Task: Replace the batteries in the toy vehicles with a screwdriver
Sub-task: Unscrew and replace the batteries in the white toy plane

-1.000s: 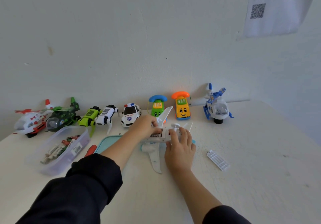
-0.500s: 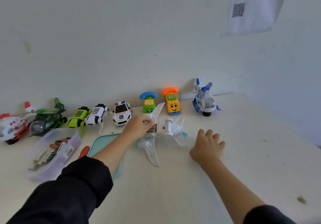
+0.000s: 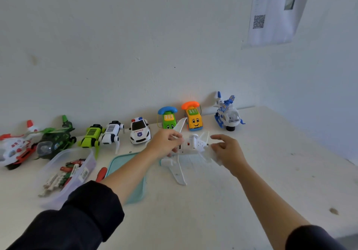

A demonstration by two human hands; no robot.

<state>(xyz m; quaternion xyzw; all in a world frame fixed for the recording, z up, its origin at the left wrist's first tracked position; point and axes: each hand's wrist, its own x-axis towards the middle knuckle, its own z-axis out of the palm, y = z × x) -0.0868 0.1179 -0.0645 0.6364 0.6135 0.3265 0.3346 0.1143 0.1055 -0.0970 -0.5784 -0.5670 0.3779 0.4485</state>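
Gripping the white plane [image 3: 190, 147] on the tabletop [image 3: 213, 201], left hand [image 3: 164, 145] curled round its body, right hand [image 3: 226, 150] pinched a white cover [image 3: 214, 155] beside its tail.

Two bare forearms, both sleeves pushed up. Left sleeve [image 3: 77, 216] black, thick soft fabric, bunched in folds below the elbow. Right sleeve [image 3: 313, 238] same black fabric, only the cuff end visible. No rings, watch or gloves visible.
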